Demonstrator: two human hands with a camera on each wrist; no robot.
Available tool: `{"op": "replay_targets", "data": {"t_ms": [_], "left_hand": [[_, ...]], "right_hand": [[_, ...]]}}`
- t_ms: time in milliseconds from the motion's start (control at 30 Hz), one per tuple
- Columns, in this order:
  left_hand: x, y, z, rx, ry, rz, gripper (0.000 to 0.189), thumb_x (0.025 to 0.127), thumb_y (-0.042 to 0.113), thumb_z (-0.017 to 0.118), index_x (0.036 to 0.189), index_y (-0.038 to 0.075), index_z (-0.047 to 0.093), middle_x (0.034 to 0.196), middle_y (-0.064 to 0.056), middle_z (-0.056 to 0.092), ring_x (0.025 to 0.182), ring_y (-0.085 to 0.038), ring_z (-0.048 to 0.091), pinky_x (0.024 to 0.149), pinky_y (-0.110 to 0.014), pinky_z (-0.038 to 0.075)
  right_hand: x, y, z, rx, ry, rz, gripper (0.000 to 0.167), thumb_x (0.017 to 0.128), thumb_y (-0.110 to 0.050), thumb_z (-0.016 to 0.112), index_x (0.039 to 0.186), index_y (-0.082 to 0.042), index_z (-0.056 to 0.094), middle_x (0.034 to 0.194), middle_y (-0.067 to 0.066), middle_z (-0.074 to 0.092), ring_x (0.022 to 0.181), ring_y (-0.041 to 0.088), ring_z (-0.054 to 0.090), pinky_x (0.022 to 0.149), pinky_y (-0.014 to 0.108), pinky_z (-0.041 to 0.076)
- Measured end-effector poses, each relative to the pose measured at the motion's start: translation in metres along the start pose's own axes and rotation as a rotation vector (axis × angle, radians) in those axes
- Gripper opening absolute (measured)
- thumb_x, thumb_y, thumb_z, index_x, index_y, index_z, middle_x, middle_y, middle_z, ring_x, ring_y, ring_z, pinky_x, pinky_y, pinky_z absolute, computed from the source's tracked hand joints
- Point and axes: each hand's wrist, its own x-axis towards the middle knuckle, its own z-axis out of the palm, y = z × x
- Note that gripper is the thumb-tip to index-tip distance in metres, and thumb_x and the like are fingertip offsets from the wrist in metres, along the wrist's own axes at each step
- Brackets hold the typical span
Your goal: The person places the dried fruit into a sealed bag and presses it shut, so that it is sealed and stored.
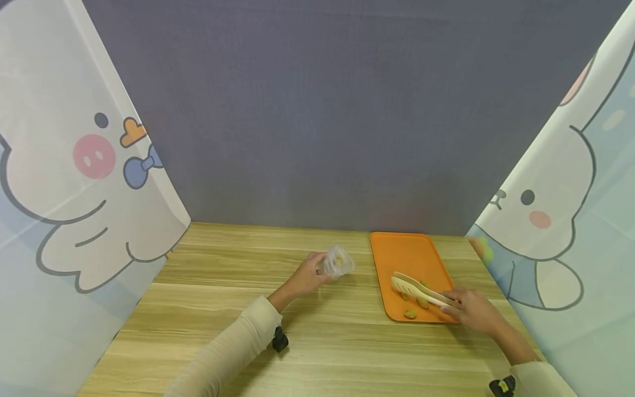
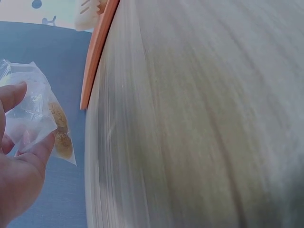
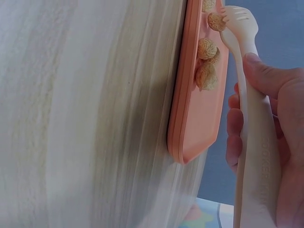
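Near the middle of the table, my left hand (image 1: pixel 306 275) holds a clear plastic bag (image 1: pixel 342 263) between thumb and fingers. Brownish wrinkled pieces (image 2: pixel 62 137) show through its far side in the left wrist view. On the right, my right hand (image 1: pixel 473 310) grips cream-coloured tongs (image 3: pixel 259 123) with slotted heads, thumb on one arm and fingers curled round the other. The tong heads stand over the orange tray (image 1: pixel 402 248), where several dried, wrinkled pieces (image 3: pixel 207 76) lie near its front. One such piece (image 3: pixel 216 22) is right at the tong tips.
The tray lies lengthwise on the right part of the wood-grain table (image 1: pixel 223 264). A dark grey panel (image 1: pixel 297 121) rises behind the table, with cartoon-printed panels (image 1: pixel 555 220) at both sides. Each forearm carries a black wrist device (image 1: pixel 280 339).
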Motion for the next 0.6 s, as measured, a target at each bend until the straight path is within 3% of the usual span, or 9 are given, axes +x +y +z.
{"op": "replay_targets", "data": {"t_ms": [300, 600], "left_hand": [[-0.0009, -0.0005, 0.0010, -0.024, -0.013, -0.013, 0.062, 0.095, 0.017, 0.071, 0.149, -0.002, 0.046, 0.142, -0.018, 0.048, 0.122, -0.032, 0.057, 0.100, -0.046, 0.056], [0.0002, -0.0004, 0.0025, -0.016, 0.002, -0.010, 0.061, 0.096, 0.016, 0.071, 0.148, -0.002, 0.047, 0.142, -0.018, 0.049, 0.123, -0.032, 0.057, 0.102, -0.046, 0.055]], "right_hand": [[0.0048, 0.0007, 0.0003, -0.001, 0.038, -0.009, 0.032, 0.089, -0.024, 0.079, 0.114, -0.005, 0.076, 0.092, -0.005, 0.072, 0.072, -0.002, 0.054, 0.062, 0.026, 0.046], [0.0095, -0.0005, -0.0017, -0.001, 0.067, -0.048, 0.030, 0.087, -0.021, 0.080, 0.112, -0.005, 0.077, 0.087, -0.010, 0.069, 0.069, -0.005, 0.046, 0.060, 0.024, 0.041]]}}
